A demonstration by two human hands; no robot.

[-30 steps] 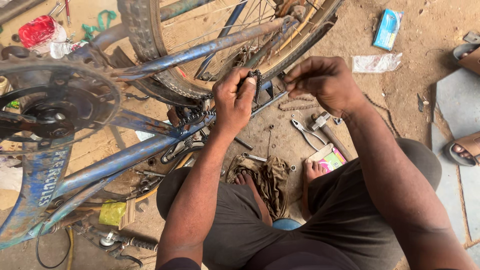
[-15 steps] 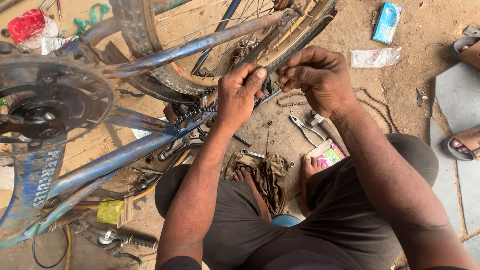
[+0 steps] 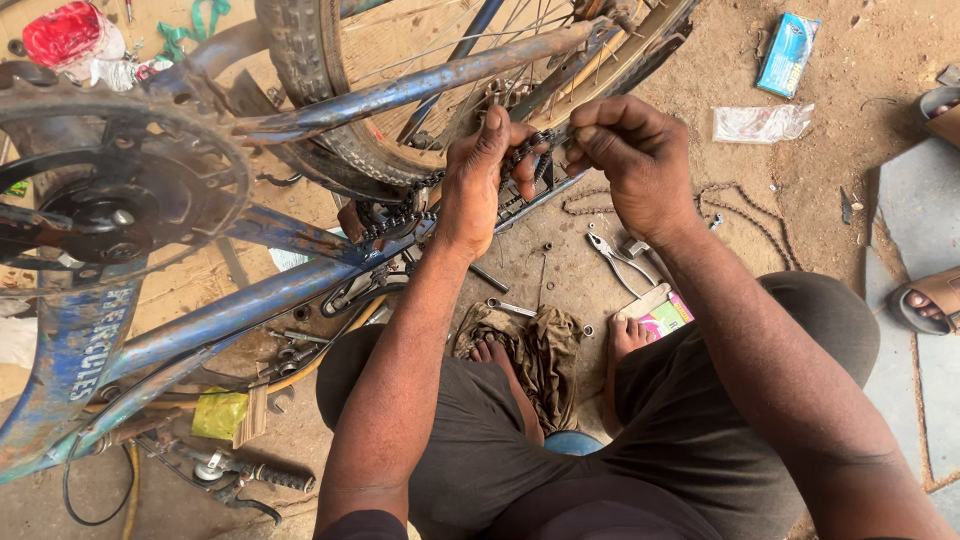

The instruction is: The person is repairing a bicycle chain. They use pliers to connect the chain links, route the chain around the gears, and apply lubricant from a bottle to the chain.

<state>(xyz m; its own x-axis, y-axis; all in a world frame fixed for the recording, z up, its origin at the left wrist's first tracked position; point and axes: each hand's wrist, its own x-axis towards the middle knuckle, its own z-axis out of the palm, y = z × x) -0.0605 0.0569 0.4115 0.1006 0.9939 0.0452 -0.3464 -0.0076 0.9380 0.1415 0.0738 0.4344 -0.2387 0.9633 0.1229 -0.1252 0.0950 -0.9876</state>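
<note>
A blue bicycle frame (image 3: 300, 290) lies across the ground in front of me, its chainring (image 3: 120, 180) at the left and its rear wheel (image 3: 330, 110) at the top. My left hand (image 3: 480, 180) and my right hand (image 3: 630, 160) both pinch the black bicycle chain (image 3: 400, 218) near the rear stays. The chain runs from my fingers down and left along the frame. My fingertips meet over one short stretch of chain, which they partly hide.
Pliers (image 3: 615, 255) and a wrench (image 3: 510, 307) lie on the dirt near my bare feet, with a dirty rag (image 3: 535, 350). A second loose chain (image 3: 740, 205) curls at the right. A blue box (image 3: 787, 52), a plastic wrapper (image 3: 760, 122) and a sandal (image 3: 925, 300) lie beyond.
Both hands have stayed on the chain and drawn closer together. The view has shifted slightly, so the bicycle sits a little lower in the picture.
</note>
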